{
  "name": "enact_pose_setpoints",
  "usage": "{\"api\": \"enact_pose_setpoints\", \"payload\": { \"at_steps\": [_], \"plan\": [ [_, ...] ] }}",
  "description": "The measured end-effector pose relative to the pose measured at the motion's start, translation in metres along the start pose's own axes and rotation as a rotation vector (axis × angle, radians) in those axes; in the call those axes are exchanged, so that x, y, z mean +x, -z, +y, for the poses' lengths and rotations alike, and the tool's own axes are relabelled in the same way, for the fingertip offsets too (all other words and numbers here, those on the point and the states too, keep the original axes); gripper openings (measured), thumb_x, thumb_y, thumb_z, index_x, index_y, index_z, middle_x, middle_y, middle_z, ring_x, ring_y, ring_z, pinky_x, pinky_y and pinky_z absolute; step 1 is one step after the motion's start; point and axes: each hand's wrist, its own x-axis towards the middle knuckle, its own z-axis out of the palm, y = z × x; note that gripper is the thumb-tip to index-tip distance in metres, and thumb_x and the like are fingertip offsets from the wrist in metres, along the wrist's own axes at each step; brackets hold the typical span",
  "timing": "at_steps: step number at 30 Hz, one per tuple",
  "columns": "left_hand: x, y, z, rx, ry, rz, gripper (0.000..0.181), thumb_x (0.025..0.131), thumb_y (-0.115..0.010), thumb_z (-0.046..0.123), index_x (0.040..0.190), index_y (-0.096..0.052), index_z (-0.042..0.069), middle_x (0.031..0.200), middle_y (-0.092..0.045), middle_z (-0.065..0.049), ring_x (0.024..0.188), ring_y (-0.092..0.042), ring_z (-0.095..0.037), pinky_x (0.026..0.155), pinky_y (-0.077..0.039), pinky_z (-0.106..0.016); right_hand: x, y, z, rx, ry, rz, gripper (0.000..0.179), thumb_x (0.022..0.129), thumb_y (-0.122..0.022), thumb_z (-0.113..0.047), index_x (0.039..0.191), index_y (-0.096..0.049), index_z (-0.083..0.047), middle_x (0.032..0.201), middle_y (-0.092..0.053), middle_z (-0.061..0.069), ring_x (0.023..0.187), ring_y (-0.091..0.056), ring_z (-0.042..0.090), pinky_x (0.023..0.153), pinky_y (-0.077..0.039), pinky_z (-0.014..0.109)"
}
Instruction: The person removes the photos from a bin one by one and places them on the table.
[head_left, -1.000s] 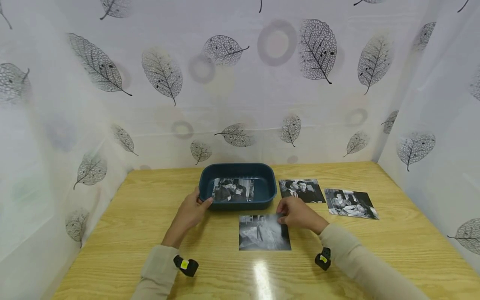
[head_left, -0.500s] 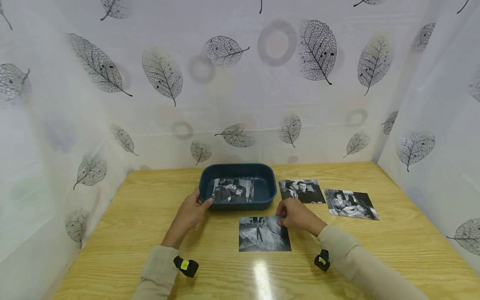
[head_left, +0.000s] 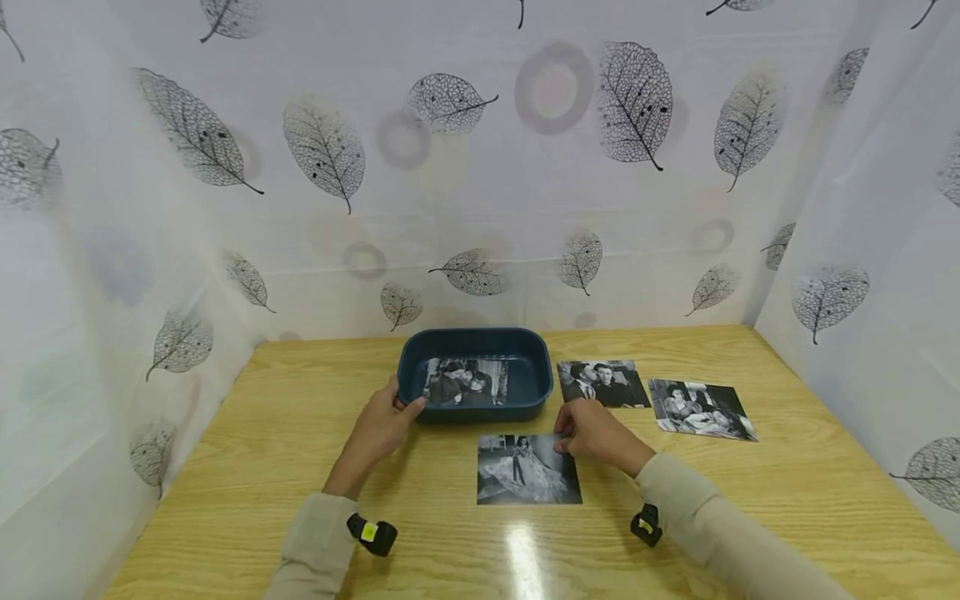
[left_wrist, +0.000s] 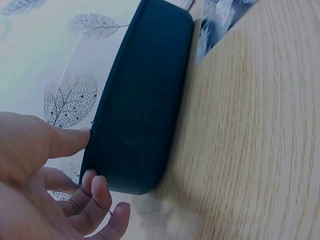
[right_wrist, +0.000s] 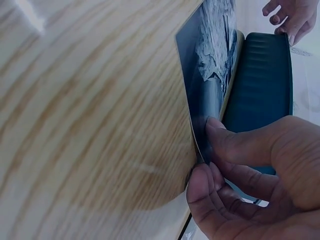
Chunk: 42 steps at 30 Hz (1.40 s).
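A dark teal rectangular tray (head_left: 532, 408) stands at the back of the table, with a black-and-white photo (head_left: 467, 383) lying inside it. My left hand (head_left: 381, 423) holds the tray's front left corner, thumb on the rim and fingers against the outer wall, as the left wrist view shows. In front of the tray is another photo (head_left: 525, 475), showing a figure in a wide gown. Its upper right corner is pinched between the thumb and fingers of my right hand (head_left: 596, 433); the right wrist view shows that corner bent slightly up off the table.
Two more black-and-white photos lie right of the tray: one with two faces (head_left: 606, 385) close beside it, another (head_left: 703, 408) farther right. The wooden table (head_left: 285, 433) meets a leaf-patterned curtain (head_left: 480, 192) at the back and sides.
The pinched photo's glare has faded and its picture now shows clearly, as it lies flatter than a second ago. Both hands have stayed almost in place.
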Motion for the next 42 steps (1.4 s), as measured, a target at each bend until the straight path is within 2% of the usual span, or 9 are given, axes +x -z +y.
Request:
{"api": "enact_pose_setpoints", "payload": {
  "at_steps": [8, 16, 19, 23, 26, 30, 35, 39, 42],
  "plan": [
    [0.0, 0.0, -0.001, 0.005, 0.014, -0.007, 0.072, 0.104, -0.059, 0.022, 0.156, -0.02, -0.009, 0.09, -0.049, -0.01, 0.076, -0.049, -0.022, 0.063, -0.04, -0.033, -0.004, 0.008, -0.008, -0.035, 0.027, 0.035, 0.021, 0.078, -0.087, -0.004, 0.093, -0.072, -0.002, 0.089, -0.07, 0.005, 0.081, -0.065, 0.018, 0.073, -0.056, 0.038],
    [0.0, -0.001, -0.001, 0.005, 0.029, -0.013, 0.076, 0.105, -0.058, 0.024, 0.157, -0.013, -0.008, 0.091, -0.049, -0.01, 0.079, -0.049, -0.022, 0.065, -0.04, -0.033, 0.005, 0.054, -0.029, -0.058, 0.103, 0.122, 0.01, 0.088, -0.072, 0.003, 0.097, -0.07, 0.002, 0.085, -0.064, 0.006, 0.072, -0.057, 0.016, 0.065, -0.05, 0.036],
    [-0.001, 0.0, -0.001, 0.007, 0.025, -0.009, 0.074, 0.105, -0.058, 0.024, 0.157, -0.016, -0.008, 0.09, -0.049, -0.009, 0.078, -0.049, -0.022, 0.064, -0.04, -0.033, 0.015, 0.069, -0.039, -0.062, 0.121, 0.15, 0.009, 0.091, -0.07, 0.001, 0.1, -0.07, 0.003, 0.087, -0.066, 0.008, 0.074, -0.06, 0.018, 0.067, -0.051, 0.038],
    [0.0, 0.0, 0.0, 0.004, 0.005, 0.007, 0.054, 0.104, -0.059, 0.022, 0.146, -0.04, -0.006, 0.088, -0.049, -0.008, 0.076, -0.049, -0.022, 0.064, -0.04, -0.033, 0.03, 0.079, -0.056, -0.074, 0.121, 0.17, 0.015, 0.093, -0.072, -0.008, 0.104, -0.069, 0.002, 0.095, -0.068, 0.011, 0.082, -0.064, 0.022, 0.074, -0.054, 0.041],
    [0.001, 0.0, 0.001, -0.002, -0.009, 0.013, 0.036, 0.104, -0.059, 0.021, 0.131, -0.049, -0.001, 0.087, -0.049, -0.008, 0.075, -0.048, -0.021, 0.063, -0.04, -0.033, 0.044, 0.078, -0.067, -0.07, 0.113, 0.151, 0.022, 0.093, -0.074, -0.012, 0.108, -0.068, 0.002, 0.099, -0.068, 0.013, 0.085, -0.064, 0.024, 0.076, -0.054, 0.042],
    [0.001, 0.0, 0.0, -0.007, -0.017, 0.009, 0.035, 0.104, -0.059, 0.02, 0.13, -0.048, 0.0, 0.084, -0.046, -0.007, 0.071, -0.046, -0.02, 0.061, -0.038, -0.033, 0.064, 0.069, -0.075, -0.068, 0.085, 0.099, 0.031, 0.092, -0.076, -0.015, 0.114, -0.066, 0.004, 0.106, -0.067, 0.017, 0.093, -0.064, 0.027, 0.083, -0.053, 0.043],
    [0.0, 0.0, 0.0, -0.004, -0.014, 0.0, 0.046, 0.104, -0.059, 0.022, 0.141, -0.044, -0.002, 0.085, -0.045, -0.007, 0.073, -0.046, -0.021, 0.062, -0.038, -0.033, 0.085, 0.055, -0.076, -0.116, 0.041, 0.033, 0.042, 0.092, -0.078, -0.02, 0.121, -0.062, 0.005, 0.118, -0.064, 0.021, 0.107, -0.063, 0.033, 0.092, -0.051, 0.046],
    [-0.001, 0.0, 0.001, -0.007, -0.016, 0.004, 0.046, 0.104, -0.059, 0.022, 0.141, -0.044, -0.002, 0.085, -0.046, -0.007, 0.074, -0.046, -0.021, 0.062, -0.038, -0.033, 0.099, 0.041, -0.073, -0.147, 0.005, -0.015, 0.049, 0.091, -0.079, -0.024, 0.124, -0.059, 0.007, 0.124, -0.061, 0.023, 0.112, -0.061, 0.036, 0.094, -0.05, 0.046],
    [-0.001, 0.0, 0.002, -0.005, -0.023, 0.009, 0.043, 0.104, -0.06, 0.021, 0.139, -0.046, 0.0, 0.084, -0.046, -0.007, 0.073, -0.045, -0.021, 0.062, -0.038, -0.033, 0.104, 0.031, -0.071, -0.176, -0.015, -0.036, 0.053, 0.09, -0.08, -0.027, 0.123, -0.059, 0.009, 0.12, -0.062, 0.024, 0.108, -0.062, 0.037, 0.092, -0.051, 0.046]
  ]
}}
